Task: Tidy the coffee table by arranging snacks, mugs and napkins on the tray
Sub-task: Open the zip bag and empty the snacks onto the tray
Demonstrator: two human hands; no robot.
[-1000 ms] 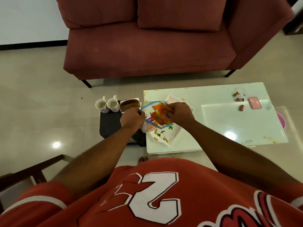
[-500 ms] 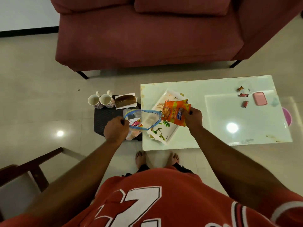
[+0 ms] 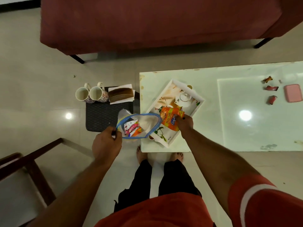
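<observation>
While the left hand [image 3: 106,143] pinched the bag [image 3: 147,122] rim (mouth open, snacks inside) just off the table [image 3: 213,136], the right hand [image 3: 183,123] gripped an orange packet [image 3: 170,118] over the tray [image 3: 170,95]. Mugs [image 3: 98,95] and napkins [image 3: 124,86] sat on the stool [image 3: 101,115].

My left hand [image 3: 106,143] pinches the near-left rim of a clear plastic zip bag with a blue edge [image 3: 139,114] between thumb and curled fingers, its bare forearm reaching in from below-left of that bag. My right hand [image 3: 183,125], just right of the bag, grips the lower end of an orange foil snack packet [image 3: 170,117], arm outstretched.
</observation>
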